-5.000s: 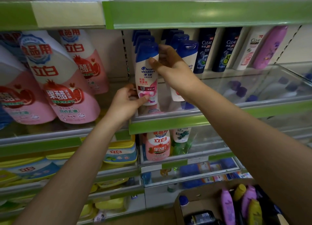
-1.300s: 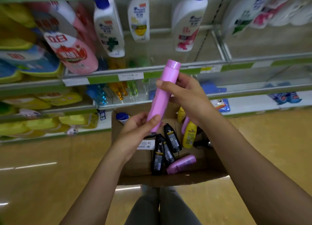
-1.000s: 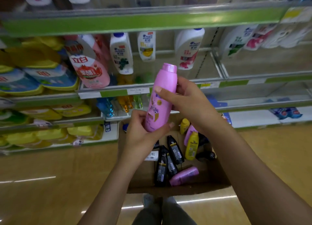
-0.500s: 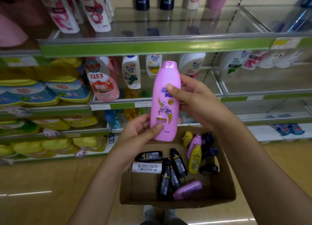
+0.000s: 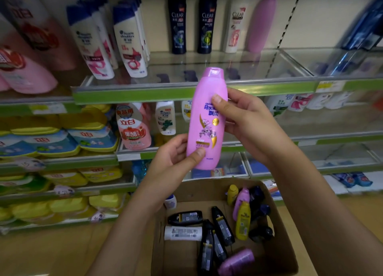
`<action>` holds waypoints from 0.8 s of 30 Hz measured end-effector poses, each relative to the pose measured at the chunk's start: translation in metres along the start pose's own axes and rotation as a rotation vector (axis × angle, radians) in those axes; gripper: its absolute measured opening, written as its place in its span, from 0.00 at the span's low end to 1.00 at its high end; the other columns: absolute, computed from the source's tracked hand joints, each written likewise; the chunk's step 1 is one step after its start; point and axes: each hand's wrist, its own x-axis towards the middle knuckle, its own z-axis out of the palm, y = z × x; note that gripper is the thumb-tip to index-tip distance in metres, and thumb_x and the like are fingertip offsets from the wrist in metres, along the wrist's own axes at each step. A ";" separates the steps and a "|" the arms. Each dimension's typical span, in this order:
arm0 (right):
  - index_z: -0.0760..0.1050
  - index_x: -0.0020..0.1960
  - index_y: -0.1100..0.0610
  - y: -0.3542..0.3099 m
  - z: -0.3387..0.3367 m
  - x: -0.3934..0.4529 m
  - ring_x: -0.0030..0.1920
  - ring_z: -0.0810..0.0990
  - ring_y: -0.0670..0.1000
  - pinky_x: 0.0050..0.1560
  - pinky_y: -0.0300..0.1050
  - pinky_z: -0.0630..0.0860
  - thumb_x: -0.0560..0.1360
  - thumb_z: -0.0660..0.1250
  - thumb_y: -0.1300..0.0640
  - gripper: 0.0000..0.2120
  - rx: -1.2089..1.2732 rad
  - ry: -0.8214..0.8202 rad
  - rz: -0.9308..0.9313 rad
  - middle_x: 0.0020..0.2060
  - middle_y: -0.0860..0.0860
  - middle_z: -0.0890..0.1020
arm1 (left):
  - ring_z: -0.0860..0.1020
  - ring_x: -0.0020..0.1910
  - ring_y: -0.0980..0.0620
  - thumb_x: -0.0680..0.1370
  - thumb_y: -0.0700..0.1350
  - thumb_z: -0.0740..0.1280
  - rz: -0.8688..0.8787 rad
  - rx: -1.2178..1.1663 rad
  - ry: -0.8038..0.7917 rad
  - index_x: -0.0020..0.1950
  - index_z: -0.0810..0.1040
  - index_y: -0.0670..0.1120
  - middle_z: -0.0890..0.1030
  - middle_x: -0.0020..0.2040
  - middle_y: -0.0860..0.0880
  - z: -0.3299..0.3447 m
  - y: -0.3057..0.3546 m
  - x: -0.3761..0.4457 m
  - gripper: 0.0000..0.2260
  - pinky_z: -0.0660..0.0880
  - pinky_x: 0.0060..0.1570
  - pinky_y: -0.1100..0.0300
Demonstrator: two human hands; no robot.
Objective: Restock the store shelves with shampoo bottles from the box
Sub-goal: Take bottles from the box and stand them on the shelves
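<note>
Head view shows a tall pink shampoo bottle (image 5: 207, 118), upright, flowers on its label, lid on top. Left hand (image 5: 176, 157) pinches its bottom, right hand (image 5: 242, 118) grips its middle, above the box (image 5: 277, 244).

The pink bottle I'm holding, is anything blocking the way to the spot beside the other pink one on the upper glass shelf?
Nothing visible does. The pink bottle is held upright in both hands in front of the shelf edge; the glass shelf in front of the matching pink bottle is bare, and the white Clear bottle stands to its left.
</note>
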 end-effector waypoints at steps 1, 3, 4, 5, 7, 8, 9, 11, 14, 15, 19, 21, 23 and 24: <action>0.75 0.62 0.63 -0.003 0.002 0.000 0.45 0.83 0.51 0.49 0.48 0.80 0.79 0.63 0.58 0.14 0.004 0.005 -0.009 0.47 0.55 0.85 | 0.81 0.54 0.56 0.70 0.50 0.68 0.006 0.007 -0.011 0.61 0.76 0.48 0.83 0.55 0.53 -0.002 0.003 0.000 0.20 0.78 0.53 0.62; 0.75 0.62 0.63 -0.008 0.003 0.000 0.44 0.84 0.51 0.46 0.46 0.81 0.79 0.64 0.58 0.14 0.015 0.019 -0.029 0.46 0.55 0.85 | 0.80 0.55 0.57 0.70 0.51 0.68 0.017 0.023 -0.038 0.61 0.76 0.49 0.83 0.56 0.53 -0.004 0.009 0.001 0.20 0.77 0.54 0.62; 0.74 0.62 0.63 -0.011 0.003 0.000 0.43 0.84 0.51 0.43 0.44 0.80 0.79 0.64 0.58 0.15 0.023 0.027 -0.036 0.45 0.55 0.85 | 0.80 0.56 0.57 0.70 0.52 0.68 0.021 0.031 -0.049 0.61 0.75 0.50 0.82 0.56 0.54 -0.005 0.011 0.002 0.20 0.77 0.55 0.62; 0.74 0.62 0.63 -0.014 0.003 0.000 0.41 0.83 0.50 0.39 0.41 0.79 0.78 0.64 0.58 0.15 0.033 0.037 -0.041 0.44 0.54 0.85 | 0.80 0.56 0.58 0.70 0.52 0.68 0.024 0.040 -0.057 0.61 0.75 0.50 0.82 0.56 0.54 -0.005 0.014 0.004 0.21 0.77 0.55 0.61; 0.74 0.62 0.64 -0.019 0.002 -0.001 0.37 0.83 0.48 0.35 0.36 0.76 0.78 0.65 0.58 0.15 0.046 0.057 -0.053 0.42 0.53 0.84 | 0.80 0.56 0.57 0.69 0.52 0.69 0.035 0.054 -0.066 0.62 0.75 0.49 0.82 0.56 0.54 -0.004 0.019 0.008 0.21 0.77 0.56 0.60; 0.74 0.61 0.65 -0.022 0.001 -0.002 0.36 0.82 0.47 0.33 0.35 0.75 0.78 0.65 0.58 0.14 0.048 0.064 -0.061 0.41 0.53 0.84 | 0.80 0.56 0.57 0.69 0.51 0.69 0.038 0.057 -0.072 0.62 0.75 0.49 0.82 0.56 0.53 -0.003 0.021 0.011 0.22 0.77 0.55 0.60; 0.75 0.60 0.65 -0.024 -0.001 -0.002 0.35 0.82 0.46 0.33 0.35 0.75 0.78 0.65 0.59 0.14 0.050 0.068 -0.073 0.40 0.53 0.84 | 0.80 0.56 0.57 0.69 0.50 0.69 0.044 0.063 -0.081 0.62 0.75 0.48 0.82 0.56 0.53 -0.001 0.024 0.013 0.22 0.77 0.55 0.60; 0.75 0.60 0.65 -0.029 -0.007 -0.003 0.37 0.82 0.47 0.37 0.37 0.76 0.78 0.65 0.58 0.14 0.050 0.075 -0.098 0.41 0.53 0.84 | 0.80 0.56 0.57 0.69 0.50 0.69 0.066 0.090 -0.096 0.62 0.75 0.49 0.82 0.56 0.53 0.004 0.029 0.019 0.21 0.77 0.54 0.62; 0.76 0.60 0.63 -0.036 -0.021 -0.002 0.42 0.83 0.51 0.45 0.44 0.78 0.75 0.67 0.55 0.17 0.043 0.083 -0.122 0.45 0.54 0.85 | 0.80 0.54 0.58 0.69 0.50 0.70 0.093 0.131 -0.107 0.59 0.76 0.51 0.82 0.55 0.55 0.015 0.039 0.029 0.19 0.77 0.51 0.65; 0.76 0.60 0.63 -0.038 -0.027 -0.001 0.43 0.83 0.51 0.47 0.45 0.78 0.74 0.68 0.54 0.18 0.047 0.086 -0.132 0.45 0.54 0.85 | 0.80 0.54 0.59 0.70 0.50 0.70 0.099 0.137 -0.114 0.58 0.77 0.52 0.83 0.54 0.55 0.021 0.041 0.034 0.17 0.77 0.50 0.66; 0.77 0.60 0.62 -0.048 -0.055 0.007 0.44 0.83 0.50 0.45 0.44 0.79 0.73 0.67 0.56 0.17 0.075 0.110 -0.180 0.46 0.53 0.84 | 0.81 0.53 0.58 0.74 0.44 0.69 0.134 0.155 -0.121 0.56 0.76 0.55 0.83 0.54 0.55 0.045 0.049 0.059 0.12 0.77 0.49 0.67; 0.77 0.59 0.61 -0.052 -0.073 0.013 0.43 0.83 0.48 0.43 0.42 0.79 0.75 0.66 0.57 0.14 0.077 0.122 -0.201 0.44 0.52 0.84 | 0.81 0.53 0.57 0.75 0.43 0.69 0.154 0.162 -0.111 0.56 0.76 0.54 0.83 0.54 0.54 0.061 0.052 0.076 0.12 0.77 0.52 0.64; 0.77 0.59 0.60 -0.057 -0.094 0.021 0.43 0.83 0.48 0.43 0.41 0.79 0.76 0.66 0.58 0.14 0.068 0.131 -0.220 0.44 0.51 0.84 | 0.81 0.53 0.55 0.75 0.41 0.69 0.164 0.161 -0.102 0.57 0.76 0.51 0.83 0.54 0.53 0.079 0.053 0.096 0.12 0.77 0.52 0.64; 0.77 0.60 0.60 -0.059 -0.105 0.026 0.44 0.82 0.48 0.44 0.42 0.79 0.76 0.66 0.59 0.14 0.061 0.132 -0.228 0.45 0.51 0.84 | 0.81 0.52 0.55 0.75 0.41 0.69 0.164 0.156 -0.093 0.58 0.76 0.50 0.83 0.54 0.52 0.089 0.053 0.106 0.13 0.78 0.49 0.65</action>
